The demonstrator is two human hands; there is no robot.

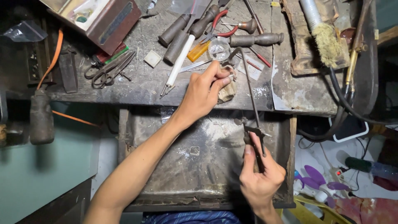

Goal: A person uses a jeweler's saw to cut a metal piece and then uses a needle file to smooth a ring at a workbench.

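My left hand (204,93) pinches a small silvery ring-like piece (232,77) against a worn wooden bench peg (227,92) at the front edge of the workbench (141,85). My right hand (258,176) grips the handle of a jeweller's saw (248,89) from below. Its thin metal frame rises from the handle and arches over to the piece. Both hands work above an open metal catch tray (199,159) dusted with filings.
Files with dark handles (182,33), red-handled pliers (219,25), scissors (108,70), a white-handled tool (178,62) and an open box (97,18) lie on the bench. A brush (325,39) and a torch with black hoses (352,62) sit right. A dark bottle (41,118) hangs left.
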